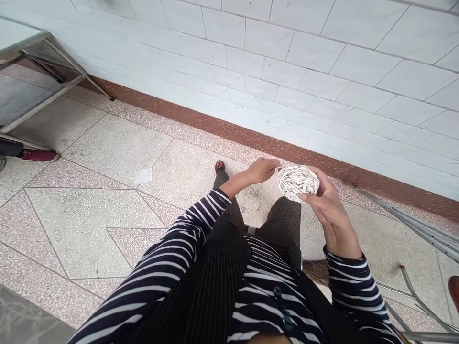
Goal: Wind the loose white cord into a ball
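Holding: right hand (328, 203) — grasps white cord ball (297, 182) by its right side
Left hand (263, 170): curled at ball's left edge — can't tell if gripping
Ball: between hands, above floor (93, 229)

1 rounded cord bundle (297, 182), white with dark flecks, crisscross-wound, in the right fingers (322, 179)

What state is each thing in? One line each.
ball of white cord, wound up, held off the floor
right hand, closed around the ball's side
left hand, fingers curled by the ball's edge; grip on a strand unclear
dark vest, open at the front
white paper, lying on the floor
table, standing upright at the left
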